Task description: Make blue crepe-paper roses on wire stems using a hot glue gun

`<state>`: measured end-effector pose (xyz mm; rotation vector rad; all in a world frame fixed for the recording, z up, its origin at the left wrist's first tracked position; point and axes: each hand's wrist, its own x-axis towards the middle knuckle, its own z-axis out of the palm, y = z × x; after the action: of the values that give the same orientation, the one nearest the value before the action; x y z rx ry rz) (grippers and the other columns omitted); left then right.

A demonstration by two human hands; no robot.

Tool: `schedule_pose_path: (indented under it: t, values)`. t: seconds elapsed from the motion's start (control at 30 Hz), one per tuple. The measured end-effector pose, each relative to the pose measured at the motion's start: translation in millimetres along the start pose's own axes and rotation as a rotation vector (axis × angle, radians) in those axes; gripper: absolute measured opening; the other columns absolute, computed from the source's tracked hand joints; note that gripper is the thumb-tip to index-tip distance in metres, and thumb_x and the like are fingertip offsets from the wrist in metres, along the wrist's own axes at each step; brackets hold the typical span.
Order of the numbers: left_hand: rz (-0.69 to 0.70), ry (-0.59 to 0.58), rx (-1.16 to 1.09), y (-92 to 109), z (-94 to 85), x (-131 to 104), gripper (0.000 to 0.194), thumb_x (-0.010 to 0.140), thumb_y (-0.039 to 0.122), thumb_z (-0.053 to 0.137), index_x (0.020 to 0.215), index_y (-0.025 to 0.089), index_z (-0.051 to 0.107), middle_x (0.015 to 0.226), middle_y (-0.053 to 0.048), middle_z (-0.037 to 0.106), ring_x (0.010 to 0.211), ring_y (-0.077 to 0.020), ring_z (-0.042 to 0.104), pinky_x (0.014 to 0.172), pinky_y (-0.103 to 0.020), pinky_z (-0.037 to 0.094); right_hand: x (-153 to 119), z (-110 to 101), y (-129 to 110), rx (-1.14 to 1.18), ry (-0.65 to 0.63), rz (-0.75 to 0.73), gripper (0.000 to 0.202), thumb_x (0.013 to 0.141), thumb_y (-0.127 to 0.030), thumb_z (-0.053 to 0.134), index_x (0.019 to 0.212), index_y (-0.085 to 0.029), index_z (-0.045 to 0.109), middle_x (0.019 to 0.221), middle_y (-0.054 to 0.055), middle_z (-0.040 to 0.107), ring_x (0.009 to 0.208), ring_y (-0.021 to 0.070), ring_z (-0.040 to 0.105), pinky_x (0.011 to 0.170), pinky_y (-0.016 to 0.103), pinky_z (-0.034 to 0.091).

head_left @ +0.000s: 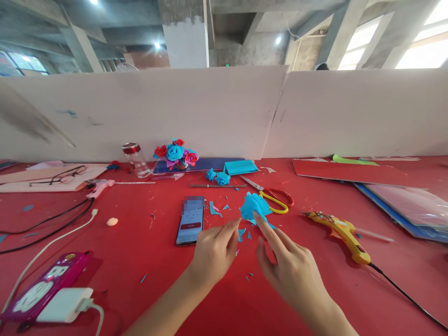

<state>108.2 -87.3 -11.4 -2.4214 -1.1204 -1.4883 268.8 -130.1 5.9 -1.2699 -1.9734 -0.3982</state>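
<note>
A blue crepe-paper flower (254, 205) with ruffled petals lies on the red table just beyond my hands. My right hand (292, 263) has its index finger stretched out, the tip at the flower's near edge; its thumb stands apart from the fingers. My left hand (215, 252) is just left of the flower, fingers drawn together in a pinch near a small blue paper scrap (241, 234). Whatever may be between those fingertips is hidden. Scissors (276, 198) with red and yellow handles lie partly behind the flower. A phone (191, 220) rests left of my hands.
Right lies a yellow hot-glue gun (339, 232) with a trailing cord. Left are a pink glue gun (101, 186) and a magenta power strip (49, 284). Further back stand a glass jar (137, 161), a paper-flower arrangement (175, 153), two small blue flowers (222, 178) and folded blue paper (241, 167).
</note>
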Motion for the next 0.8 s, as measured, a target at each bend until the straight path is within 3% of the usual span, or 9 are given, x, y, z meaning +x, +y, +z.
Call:
schedule_pose_path:
  t: [0.17, 0.23, 0.3, 0.37, 0.47, 0.57, 0.67, 0.8]
  values:
    - [-0.284, -0.076, -0.311, 7, -2.4, 6, 0.022, 0.087, 0.021, 0.047, 0.097, 0.019, 0.068, 0.083, -0.005, 0.073, 0.064, -0.0149, 0.066, 0.056, -0.023, 0.051, -7, -6, 5, 0.141, 0.005, -0.213, 0.052, 0.079, -0.005, 0.049, 0.128, -0.020, 0.043, 0.070, 0.001, 0.062, 0.051, 0.0113, 0.053, 0.049, 0.022, 0.043]
    - [-0.395, -0.142, -0.417, 11, -4.5, 10, 0.024, 0.088, 0.025, 0.047, 0.088, 0.019, 0.070, 0.074, -0.002, 0.072, 0.060, -0.0151, 0.064, 0.053, -0.023, 0.049, -9, -9, 6, 0.254, 0.081, -0.165, 0.044, 0.076, -0.003, 0.050, 0.117, -0.021, 0.051, 0.070, 0.002, 0.063, 0.054, 0.0117, 0.054, 0.050, 0.022, 0.044]
    - [-0.458, -0.184, -0.477, 14, -5.9, 13, 0.028, 0.087, 0.027, 0.046, 0.075, 0.019, 0.071, 0.062, 0.000, 0.067, 0.053, -0.0133, 0.057, 0.048, -0.022, 0.044, -7, -12, 4, 0.433, 0.138, 0.042, 0.028, 0.077, -0.007, 0.050, 0.099, -0.020, 0.060, 0.064, 0.001, 0.061, 0.049, 0.0108, 0.051, 0.046, 0.021, 0.042]
    - [-0.500, -0.191, -0.515, 16, -6.0, 15, 0.033, 0.087, 0.027, 0.046, 0.063, 0.019, 0.068, 0.053, 0.001, 0.060, 0.048, -0.0110, 0.050, 0.045, -0.020, 0.038, -2, -13, -1, 0.684, 0.083, 0.305, 0.013, 0.080, -0.017, 0.052, 0.084, -0.019, 0.064, 0.060, 0.000, 0.059, 0.045, 0.0099, 0.047, 0.042, 0.021, 0.039]
    - [-0.544, -0.187, -0.558, 18, -5.0, 15, 0.034, 0.084, 0.024, 0.046, 0.054, 0.018, 0.061, 0.049, 0.003, 0.054, 0.044, -0.0088, 0.041, 0.042, -0.019, 0.032, 4, -15, -13, 1.164, -0.167, 0.672, 0.021, 0.079, -0.036, 0.056, 0.078, -0.017, 0.065, 0.060, 0.000, 0.055, 0.044, 0.0075, 0.038, 0.038, 0.019, 0.033]
    - [-0.553, -0.181, -0.573, 18, -4.0, 13, 0.031, 0.081, 0.020, 0.045, 0.053, 0.019, 0.059, 0.048, 0.005, 0.050, 0.043, -0.0084, 0.037, 0.042, -0.018, 0.029, 7, -16, -23, 1.557, -0.346, 0.980, 0.025, 0.077, -0.041, 0.061, 0.072, -0.016, 0.064, 0.056, -0.003, 0.043, 0.045, 0.0052, 0.028, 0.037, 0.015, 0.025]
    - [-0.539, -0.162, -0.552, 17, -2.9, 11, 0.030, 0.080, 0.017, 0.044, 0.053, 0.018, 0.057, 0.048, 0.005, 0.047, 0.043, -0.0082, 0.036, 0.042, -0.019, 0.028, 9, -19, -29, 1.808, -0.332, 1.165, 0.019, 0.073, -0.033, 0.066, 0.068, -0.016, 0.065, 0.058, -0.005, 0.034, 0.048, 0.0051, 0.020, 0.037, 0.013, 0.017]
    - [-0.563, -0.125, -0.513, 16, -1.3, 8, 0.029, 0.080, 0.017, 0.047, 0.054, 0.018, 0.058, 0.046, 0.005, 0.045, 0.043, -0.0078, 0.037, 0.041, -0.019, 0.029, 10, -25, -33, 1.927, -0.330, 1.220, 0.020, 0.069, -0.033, 0.065, 0.083, -0.019, 0.071, 0.065, -0.003, 0.034, 0.048, 0.0054, 0.013, 0.035, 0.013, 0.013]
